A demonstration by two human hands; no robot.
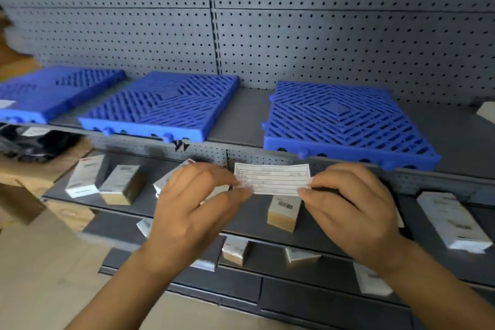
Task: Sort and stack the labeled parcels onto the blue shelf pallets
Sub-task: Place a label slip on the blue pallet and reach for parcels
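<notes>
Nothing here can be read. The white paper slip [272, 179], pinched between the left hand [192, 203] and the right hand [353, 209], carries a ruled table with rows of small print, all too blurred to make out. The small parcel [284, 211] just below it shows a barcode on its white label, and the long parcel [452, 220] at the right bears only grey smudges of print.

A stockroom or warehouse: grey metal shelving [241, 120] backed by perforated pegboard [321, 35], blue plastic pallets [345, 126] on the upper shelf, small labeled parcels [284, 213] on lower shelves, cardboard boxes [32, 169] at left.
</notes>
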